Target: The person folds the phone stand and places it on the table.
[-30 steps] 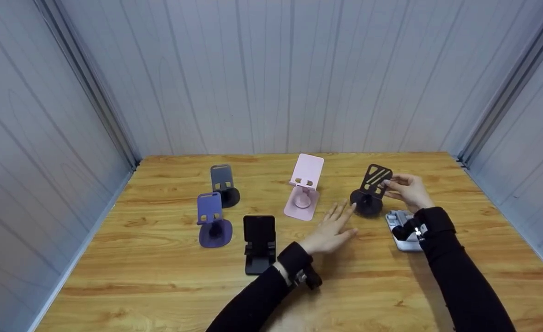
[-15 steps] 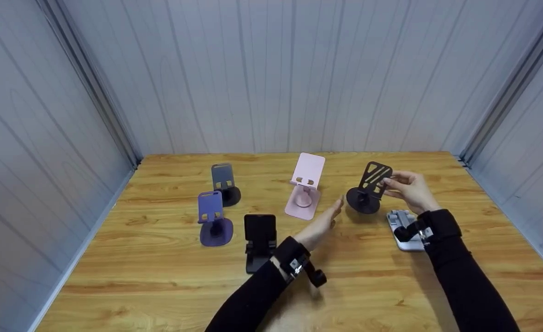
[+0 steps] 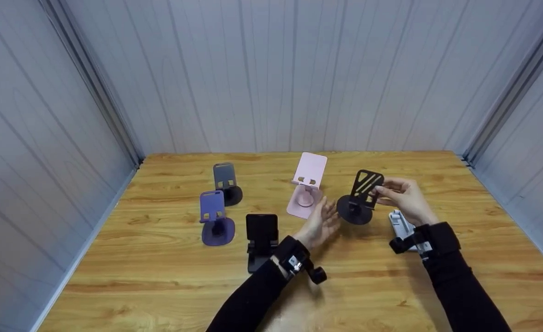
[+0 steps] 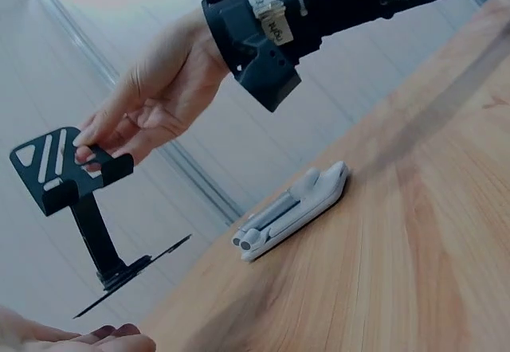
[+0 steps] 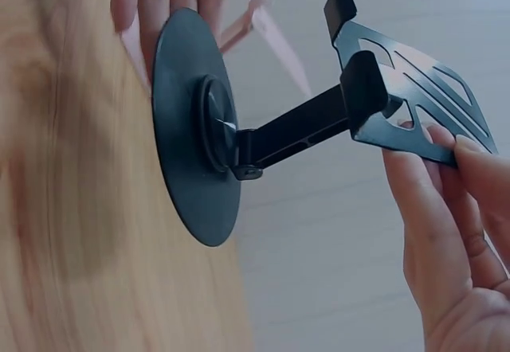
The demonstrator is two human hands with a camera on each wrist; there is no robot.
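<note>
My right hand (image 3: 406,201) pinches the edge of the slotted plate of a black phone stand (image 3: 358,198), thumb on one side and fingers on the other. The stand is up off the table and tilted, its round base (image 5: 187,137) facing the wood with a shadow beneath. Close to the left of that base, my left hand (image 3: 318,225) is held with palm turned toward it and fingers loosely extended, holding nothing. In the right wrist view, the left hand's fingers (image 5: 163,1) show behind the base. A white folded stand (image 4: 291,209) lies flat on the table below the right wrist.
A pink phone stand (image 3: 310,169) stands just behind my left hand. Left of the left forearm is a black stand (image 3: 262,230), partly overlapped by the wrist strap. Farther left are a purple stand (image 3: 212,205) and a grey one (image 3: 225,175). Panel walls (image 3: 271,78) enclose the table.
The black phone stand has been lifted from the table and shifted left in my right hand. My left hand has gone from palm-down and spread to turned sideways, drawing slightly back left.
</note>
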